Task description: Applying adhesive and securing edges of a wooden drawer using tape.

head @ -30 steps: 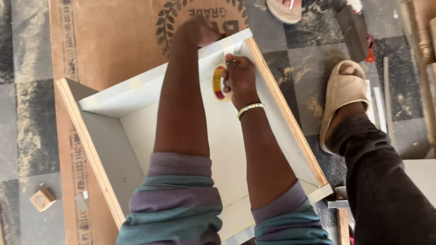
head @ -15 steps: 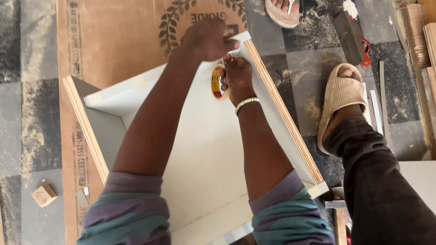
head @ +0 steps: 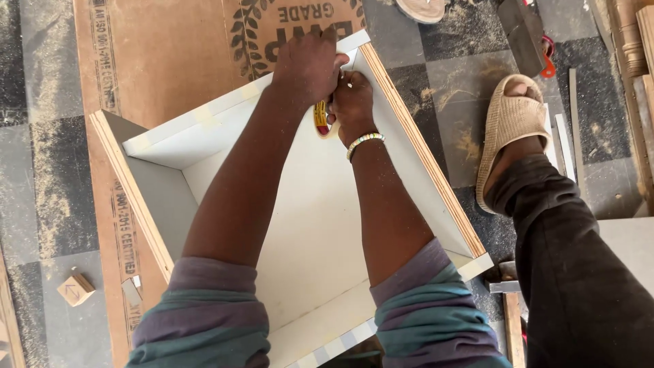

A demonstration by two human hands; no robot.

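A white laminated plywood drawer box (head: 422, 157) lies open-side up on a brown plywood sheet. My left hand (head: 308, 65) presses on the top edge of the far wall, near its right corner. My right hand (head: 349, 102) sits just inside that corner, shut on a roll of tape (head: 320, 119) with a yellow and red core. A beaded bracelet (head: 363, 141) circles my right wrist. Pale tape strips run along the far wall's top edge (head: 204, 112). Both forearms reach across the box's white floor.
A brown plywood sheet (head: 170, 54) lies under the box on a sawdust-covered tiled floor. A person's foot in a beige sandal (head: 507, 129) and dark trouser leg (head: 579, 272) stand at the right. A small wood block (head: 75, 289) lies at the left; wood strips (head: 569, 136) at the right.
My left hand has slid right along the far wall's edge to meet my right hand at the corner. The right hand with the tape roll moved slightly toward that corner.
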